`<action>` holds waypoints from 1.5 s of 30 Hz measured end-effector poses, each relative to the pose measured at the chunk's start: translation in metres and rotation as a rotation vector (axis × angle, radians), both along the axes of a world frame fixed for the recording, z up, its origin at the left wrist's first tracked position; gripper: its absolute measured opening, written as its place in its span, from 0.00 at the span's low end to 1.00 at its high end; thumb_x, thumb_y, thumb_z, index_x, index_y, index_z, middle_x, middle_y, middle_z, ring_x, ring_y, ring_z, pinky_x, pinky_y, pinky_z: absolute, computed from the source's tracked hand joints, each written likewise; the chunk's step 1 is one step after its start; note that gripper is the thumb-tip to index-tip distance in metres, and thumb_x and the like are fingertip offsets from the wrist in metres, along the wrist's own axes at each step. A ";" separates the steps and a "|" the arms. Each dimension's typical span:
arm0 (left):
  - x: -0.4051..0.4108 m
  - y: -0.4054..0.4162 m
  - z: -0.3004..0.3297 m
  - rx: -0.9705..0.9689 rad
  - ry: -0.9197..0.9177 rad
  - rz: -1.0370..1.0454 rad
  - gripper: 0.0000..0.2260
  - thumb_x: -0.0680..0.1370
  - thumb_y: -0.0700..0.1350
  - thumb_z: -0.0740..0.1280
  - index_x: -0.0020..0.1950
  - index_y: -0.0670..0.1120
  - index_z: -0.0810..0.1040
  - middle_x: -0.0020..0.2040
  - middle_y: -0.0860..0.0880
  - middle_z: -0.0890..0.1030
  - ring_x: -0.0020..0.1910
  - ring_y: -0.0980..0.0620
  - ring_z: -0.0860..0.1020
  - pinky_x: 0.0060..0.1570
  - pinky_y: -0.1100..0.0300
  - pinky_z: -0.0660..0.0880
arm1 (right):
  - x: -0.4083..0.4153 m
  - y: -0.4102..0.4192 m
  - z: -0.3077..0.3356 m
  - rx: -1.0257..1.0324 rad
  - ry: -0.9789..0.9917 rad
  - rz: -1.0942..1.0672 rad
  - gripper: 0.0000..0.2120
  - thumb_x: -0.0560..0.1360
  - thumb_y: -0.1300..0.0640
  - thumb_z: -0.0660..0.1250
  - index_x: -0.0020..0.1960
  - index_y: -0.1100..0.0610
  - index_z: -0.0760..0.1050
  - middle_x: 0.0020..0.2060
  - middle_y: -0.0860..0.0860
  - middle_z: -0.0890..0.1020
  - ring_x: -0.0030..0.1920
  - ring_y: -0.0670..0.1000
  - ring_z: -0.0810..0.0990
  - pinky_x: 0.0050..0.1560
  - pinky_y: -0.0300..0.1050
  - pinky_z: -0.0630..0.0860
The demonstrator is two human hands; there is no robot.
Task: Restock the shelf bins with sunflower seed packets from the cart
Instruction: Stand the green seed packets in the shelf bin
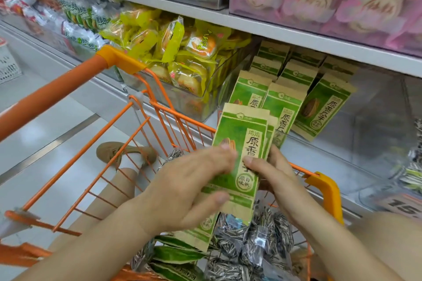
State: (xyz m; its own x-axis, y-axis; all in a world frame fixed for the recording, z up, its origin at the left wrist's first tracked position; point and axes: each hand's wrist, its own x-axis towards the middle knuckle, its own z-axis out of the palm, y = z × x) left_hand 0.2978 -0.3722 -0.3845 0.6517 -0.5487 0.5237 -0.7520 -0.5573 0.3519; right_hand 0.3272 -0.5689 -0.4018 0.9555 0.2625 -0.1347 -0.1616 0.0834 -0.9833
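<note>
Both hands hold a small stack of green seed packets (239, 143) upright over the orange cart (159, 109). The right hand (274, 173) grips the stack's right edge, thumb across the front and fingers curled behind. The left hand (189, 185) lies against the left edge with fingers nearly straight and the thumb pressed on the lower front (slightly blurred).

At 12 o'clock from the stack, just beyond it, more green packets (296, 89) stand in rows in the clear shelf bin (365, 143); the bin's right part is bare. At 10 o'clock a neighbouring bin holds yellow snack bags (182, 52). The cart's far rim runs between the stack and the bin.

At 6 o'clock, inside the cart, lie further green packets (178, 255) and grey striped seed bags (262, 235). Through the cart's wires at 8 o'clock a tan shoe (118, 150) shows on the floor.
</note>
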 end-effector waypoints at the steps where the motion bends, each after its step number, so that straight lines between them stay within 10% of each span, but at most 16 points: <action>1: 0.002 0.000 -0.001 -0.026 0.088 0.096 0.21 0.81 0.54 0.56 0.68 0.43 0.70 0.73 0.47 0.67 0.74 0.54 0.62 0.71 0.61 0.61 | -0.002 0.000 0.002 0.015 -0.018 -0.008 0.25 0.62 0.49 0.72 0.59 0.47 0.72 0.51 0.45 0.84 0.48 0.47 0.84 0.41 0.39 0.78; 4: 0.007 -0.007 0.005 -0.173 0.562 0.204 0.29 0.78 0.64 0.55 0.76 0.61 0.48 0.76 0.65 0.52 0.74 0.66 0.52 0.72 0.67 0.54 | -0.007 0.001 0.007 0.029 -0.083 -0.033 0.26 0.64 0.49 0.71 0.61 0.47 0.71 0.53 0.43 0.83 0.53 0.45 0.82 0.47 0.38 0.78; 7: 0.008 -0.029 0.014 -0.539 0.868 0.075 0.23 0.80 0.52 0.60 0.73 0.62 0.58 0.65 0.68 0.72 0.64 0.67 0.71 0.57 0.71 0.71 | -0.008 0.000 0.011 0.060 -0.068 -0.067 0.24 0.66 0.52 0.70 0.61 0.48 0.71 0.53 0.43 0.83 0.53 0.45 0.82 0.47 0.37 0.78; 14: 0.037 -0.068 0.026 -0.635 0.728 0.065 0.25 0.77 0.57 0.63 0.73 0.66 0.59 0.63 0.71 0.73 0.62 0.71 0.70 0.57 0.71 0.70 | 0.004 -0.016 0.033 0.098 0.056 -0.166 0.24 0.69 0.52 0.74 0.62 0.53 0.73 0.52 0.50 0.84 0.51 0.50 0.84 0.46 0.41 0.80; 20: 0.076 -0.091 0.016 -0.075 0.285 0.277 0.35 0.76 0.69 0.42 0.78 0.53 0.48 0.69 0.54 0.69 0.69 0.56 0.64 0.68 0.54 0.60 | 0.021 -0.082 0.055 0.036 0.139 -0.328 0.26 0.66 0.49 0.72 0.61 0.58 0.76 0.50 0.55 0.85 0.50 0.55 0.84 0.50 0.49 0.80; 27: 0.100 -0.090 -0.038 0.258 0.123 0.460 0.33 0.80 0.63 0.44 0.72 0.40 0.67 0.62 0.43 0.79 0.67 0.44 0.71 0.71 0.48 0.53 | 0.079 -0.138 0.041 -0.124 0.208 -0.602 0.17 0.72 0.53 0.72 0.56 0.62 0.78 0.44 0.56 0.85 0.47 0.56 0.83 0.54 0.53 0.78; 35: 0.101 -0.090 -0.040 0.272 0.040 0.462 0.30 0.79 0.60 0.50 0.69 0.39 0.72 0.59 0.43 0.80 0.63 0.44 0.74 0.69 0.49 0.55 | 0.140 -0.128 0.012 -0.351 0.264 -0.582 0.21 0.70 0.60 0.75 0.61 0.60 0.73 0.45 0.55 0.82 0.37 0.50 0.80 0.33 0.45 0.76; 40: 0.101 -0.091 -0.040 0.258 0.018 0.469 0.27 0.79 0.58 0.53 0.65 0.40 0.75 0.57 0.43 0.81 0.64 0.42 0.74 0.71 0.46 0.55 | 0.148 -0.129 -0.010 -0.483 0.162 -0.691 0.26 0.64 0.52 0.79 0.57 0.55 0.74 0.54 0.56 0.82 0.52 0.57 0.82 0.49 0.58 0.81; 45: 0.101 -0.091 -0.042 0.270 0.001 0.477 0.27 0.79 0.58 0.51 0.64 0.40 0.76 0.57 0.44 0.81 0.64 0.43 0.74 0.71 0.45 0.56 | 0.146 -0.130 -0.011 -0.403 0.152 -0.681 0.23 0.69 0.64 0.76 0.61 0.62 0.73 0.56 0.58 0.81 0.55 0.58 0.80 0.50 0.52 0.78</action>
State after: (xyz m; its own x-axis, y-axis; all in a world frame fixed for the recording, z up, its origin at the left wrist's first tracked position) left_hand 0.3987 -0.4632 -0.4267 0.8617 -0.3065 0.4044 -0.3932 -0.9071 0.1503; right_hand 0.4736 -0.6989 -0.4131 0.8518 -0.4672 -0.2368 -0.3377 -0.1443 -0.9301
